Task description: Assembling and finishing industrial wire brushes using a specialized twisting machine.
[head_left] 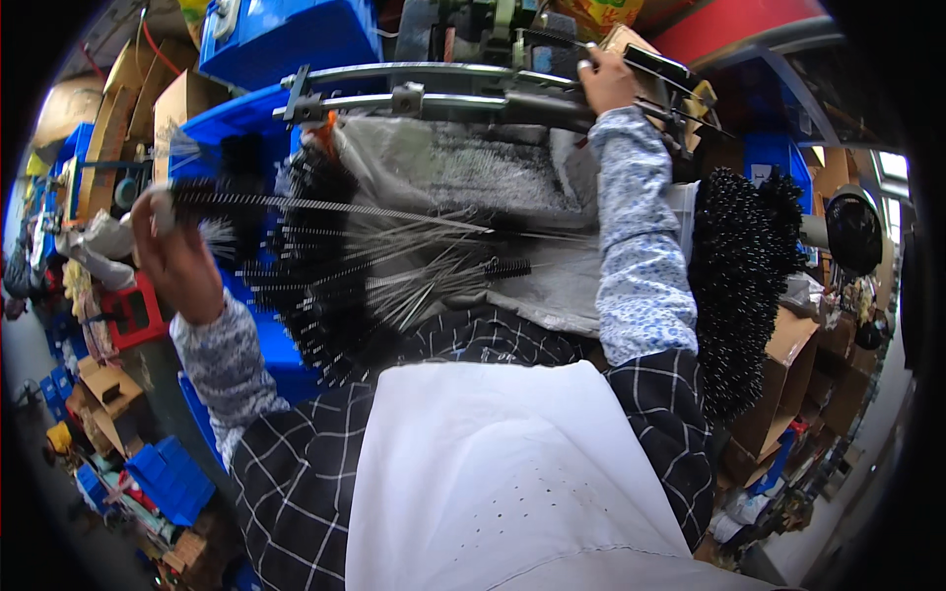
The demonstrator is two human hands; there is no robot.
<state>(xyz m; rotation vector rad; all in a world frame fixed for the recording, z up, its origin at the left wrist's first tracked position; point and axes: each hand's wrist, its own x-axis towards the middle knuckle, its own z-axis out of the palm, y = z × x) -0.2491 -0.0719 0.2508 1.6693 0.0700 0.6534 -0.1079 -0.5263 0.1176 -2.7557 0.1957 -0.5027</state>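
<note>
At the left, my left hand (pixel 179 258) is closed on the bristled end of a twisted-wire brush (pixel 222 199); motion blurs the fingers a little. The brush's thin wire stem runs rightward above a pile of similar wire brushes (pixel 414 281), whose black bristle heads fan out to the left. My right hand (pixel 608 81) is up at the metal machine (pixel 443 84), beside its rails. Its fingers are bent together near a short dark bristled piece (pixel 550 39). Whatever those fingertips grip is too small to make out.
Grey plastic sheeting (pixel 434 158) lies under the wire brushes in front of me. A thick bundle of black bristle brushes (pixel 744 286) stands to the right of my right arm. Blue bins (pixel 286 44) are at the back left, and cardboard boxes (pixel 788 360) sit at the right.
</note>
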